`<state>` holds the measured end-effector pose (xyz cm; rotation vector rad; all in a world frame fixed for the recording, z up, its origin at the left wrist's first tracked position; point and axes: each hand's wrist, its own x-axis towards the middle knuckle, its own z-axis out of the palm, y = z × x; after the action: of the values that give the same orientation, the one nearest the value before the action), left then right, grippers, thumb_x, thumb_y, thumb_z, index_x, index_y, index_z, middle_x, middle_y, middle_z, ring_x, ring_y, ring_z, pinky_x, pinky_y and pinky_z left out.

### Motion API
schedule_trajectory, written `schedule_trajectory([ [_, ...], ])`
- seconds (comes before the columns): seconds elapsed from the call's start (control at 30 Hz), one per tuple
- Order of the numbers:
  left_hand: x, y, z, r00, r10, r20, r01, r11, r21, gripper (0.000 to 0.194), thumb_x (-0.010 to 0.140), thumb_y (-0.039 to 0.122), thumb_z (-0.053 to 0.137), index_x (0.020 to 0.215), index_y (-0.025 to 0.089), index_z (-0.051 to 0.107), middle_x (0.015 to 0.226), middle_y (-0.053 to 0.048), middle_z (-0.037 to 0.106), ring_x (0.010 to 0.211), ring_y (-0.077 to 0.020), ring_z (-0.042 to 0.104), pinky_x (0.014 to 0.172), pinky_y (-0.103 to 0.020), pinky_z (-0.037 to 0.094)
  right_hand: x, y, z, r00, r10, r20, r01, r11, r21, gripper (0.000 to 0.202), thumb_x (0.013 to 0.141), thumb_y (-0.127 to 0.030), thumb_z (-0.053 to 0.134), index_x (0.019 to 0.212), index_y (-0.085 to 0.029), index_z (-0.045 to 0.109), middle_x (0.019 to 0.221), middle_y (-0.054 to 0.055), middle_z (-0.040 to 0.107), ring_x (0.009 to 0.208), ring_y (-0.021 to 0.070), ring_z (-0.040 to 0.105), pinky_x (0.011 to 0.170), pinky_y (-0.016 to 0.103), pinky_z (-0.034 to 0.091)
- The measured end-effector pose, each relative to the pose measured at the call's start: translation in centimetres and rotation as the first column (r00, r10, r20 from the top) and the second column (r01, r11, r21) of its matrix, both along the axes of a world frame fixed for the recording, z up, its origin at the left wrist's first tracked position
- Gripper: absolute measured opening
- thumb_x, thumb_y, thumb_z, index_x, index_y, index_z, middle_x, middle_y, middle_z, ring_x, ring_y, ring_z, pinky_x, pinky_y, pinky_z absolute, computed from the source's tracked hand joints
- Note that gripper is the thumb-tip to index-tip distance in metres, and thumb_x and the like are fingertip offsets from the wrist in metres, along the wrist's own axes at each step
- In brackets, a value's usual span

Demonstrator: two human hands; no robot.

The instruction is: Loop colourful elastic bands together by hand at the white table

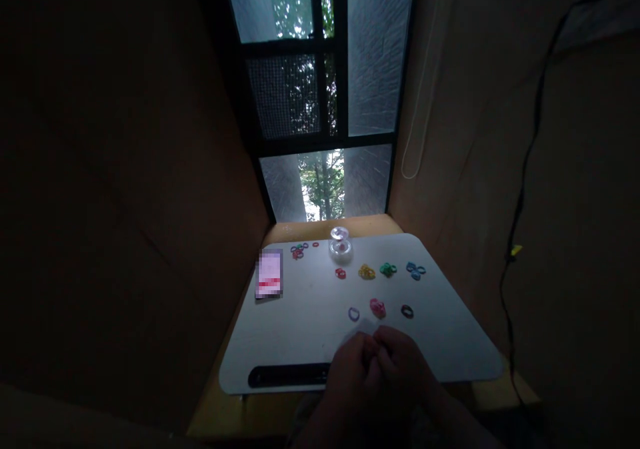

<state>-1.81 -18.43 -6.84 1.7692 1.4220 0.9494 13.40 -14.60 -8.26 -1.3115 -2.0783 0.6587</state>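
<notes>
My left hand [352, 363] and my right hand [401, 357] meet over the front of the white table [300, 329], fingers curled and pressed together. Whatever sits between the fingertips is hidden. Just beyond them lie a purple band [354, 314], a pink bunch of bands [377, 307] and a dark band [407, 311]. Farther back are small piles of red bands [341, 273], yellow bands [367, 272], green bands [388, 269] and blue bands [415, 271]. They look like small elastic hair ties.
A clear round container [341, 249] with its lid raised stands at the back. Mixed bands [299, 251] lie to its left. A phone-like pink, blurred rectangle [269, 274] rests at the left edge. A black slot [287, 375] runs along the front. A dark cable [520, 199] hangs at right.
</notes>
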Motion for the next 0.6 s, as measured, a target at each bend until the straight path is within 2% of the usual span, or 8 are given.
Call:
schedule_trajectory([
  [0.2,0.23,-0.31,0.55,1.000,-0.004,-0.021,0.003,1.000,-0.002,0.001,0.083,0.020,0.056,0.083,0.020,0.055,0.077,0.002,0.057,0.070,-0.0138,0.048,0.063,-0.026,0.033,-0.18,-0.54,0.53,0.999,-0.029,-0.016,0.029,1.000,0.001,0.012,0.078,-0.020,0.043,0.067,-0.021,0.042,0.067,-0.001,0.053,0.065,0.0154,0.048,0.062,0.028,0.031],
  [0.33,0.46,-0.38,0.90,0.999,0.016,-0.050,-0.016,1.000,-0.011,0.007,0.086,0.026,0.055,0.082,0.020,0.054,0.076,0.002,0.057,0.068,-0.0140,0.047,0.062,-0.026,0.032,-0.31,-0.71,0.75,0.999,-0.033,-0.028,0.034,0.999,0.019,0.013,0.080,-0.019,0.043,0.067,-0.021,0.043,0.067,-0.001,0.053,0.065,0.0152,0.049,0.061,0.028,0.031],
  [0.6,0.59,-0.24,0.55,0.996,0.021,-0.081,-0.018,0.999,0.034,0.004,0.086,0.023,0.054,0.085,0.020,0.053,0.078,0.001,0.058,0.070,-0.0141,0.049,0.064,-0.026,0.033,-0.30,-0.28,0.28,1.000,-0.019,-0.015,0.020,0.998,0.058,0.016,0.083,-0.019,0.044,0.068,-0.020,0.048,0.069,0.000,0.055,0.066,0.0155,0.050,0.062,0.027,0.031],
])
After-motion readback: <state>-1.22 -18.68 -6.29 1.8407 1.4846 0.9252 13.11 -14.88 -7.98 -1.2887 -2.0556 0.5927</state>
